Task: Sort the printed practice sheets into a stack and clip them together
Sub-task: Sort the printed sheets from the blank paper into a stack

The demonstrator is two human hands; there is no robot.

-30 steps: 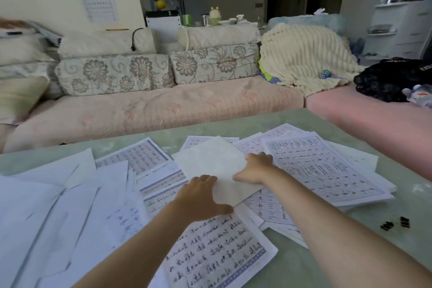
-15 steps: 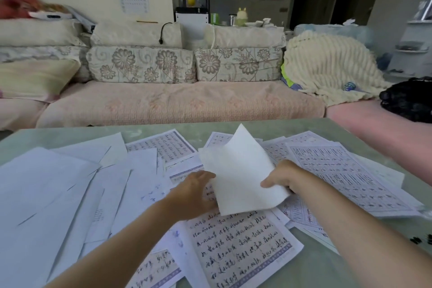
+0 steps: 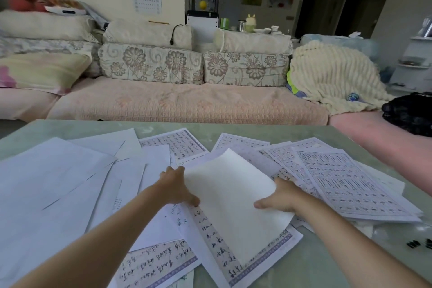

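Many printed practice sheets lie scattered over the green table (image 3: pixel 327 264), some face up with rows of characters, some blank side up. One sheet (image 3: pixel 233 199) shows its blank back and is lifted off the pile, curved. My left hand (image 3: pixel 175 187) holds its left edge, thumb on the near side. My right hand (image 3: pixel 278 196) grips its right edge with curled fingers. Under it lies a printed sheet with a purple border (image 3: pixel 245 255). Small black binder clips (image 3: pixel 418 243) sit at the table's right edge.
A spread of blank-side sheets (image 3: pixel 58 184) covers the left half of the table. More printed sheets (image 3: pixel 350 184) fan out on the right. Beyond the table stands a pink sofa (image 3: pixel 182 105) with floral cushions and a cream blanket (image 3: pixel 334 77).
The blank-backed sheet lay flat under both hands; it has been picked up by its two edges and brought nearer, over the bordered sheet. The camera has turned left.
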